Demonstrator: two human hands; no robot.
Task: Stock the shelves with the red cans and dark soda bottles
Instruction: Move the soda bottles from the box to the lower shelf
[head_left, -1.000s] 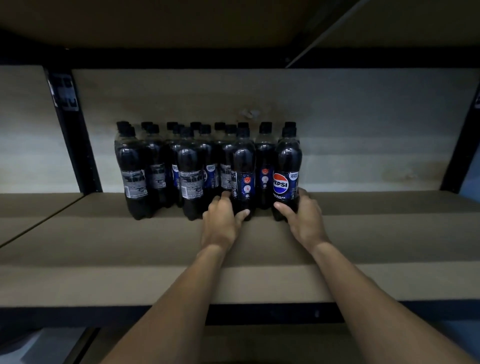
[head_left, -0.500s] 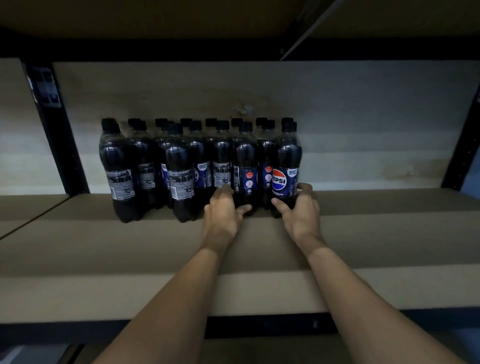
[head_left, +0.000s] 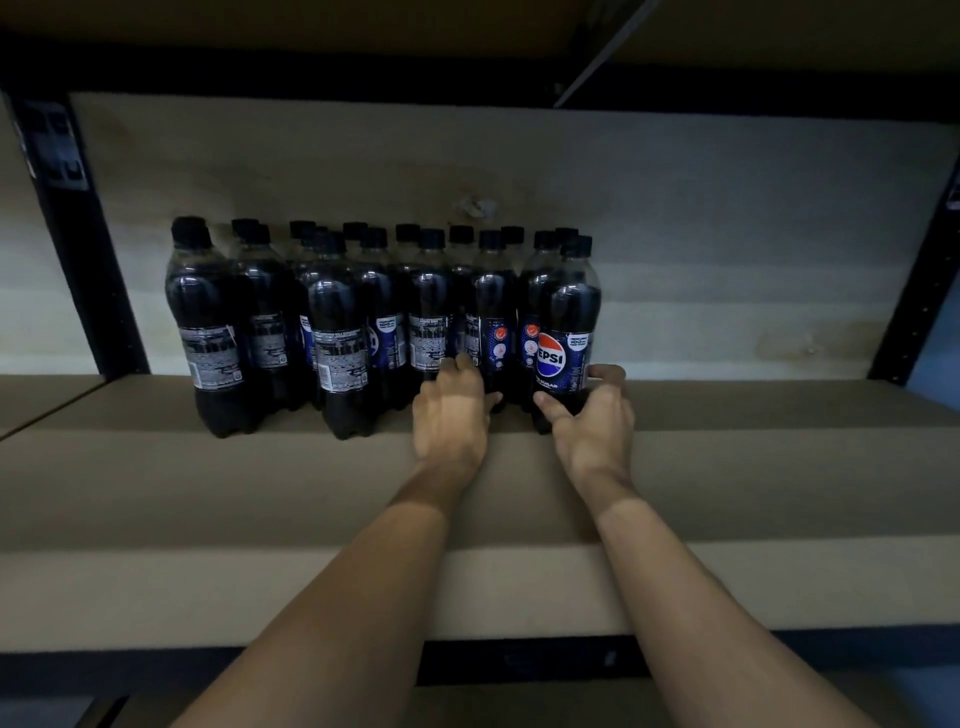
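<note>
Roughly seventeen dark soda bottles (head_left: 337, 332) by cap count; the rear ones overlap, so I can't tell the exact number. All are upright, packed touching in a block several rows deep. The block sits left of centre on the shelf board (head_left: 753, 467), with the back row near the rear panel (head_left: 727, 234).

Black caps, clear necks, dark liquid, blue labels. Most show white print panels to the front.

The logo bottle (head_left: 569, 322) at the right front corner shows a red-white-blue roundel. The right hand (head_left: 597, 426) grips it low, thumb across the lower front, fingers curled round its right side.

The left hand (head_left: 451, 410) wraps the base of the neighbouring bottle (head_left: 492, 312), whose label has round red marks. Its thumb is on the bottle's right, fingers tucked in on the left.

Two hands, two bare forearms, one bottle each.

The shelf board is plain brown with a black beam (head_left: 519, 660) along its front edge. The rear panel is pale and lit in bands.

Two black posts: left upright (head_left: 83, 270) and right upright (head_left: 914, 291). Another brown board (head_left: 36, 405) adjoins on the left. The upper shelf (head_left: 311, 21) overhead is dark. Dim light overall.
</note>
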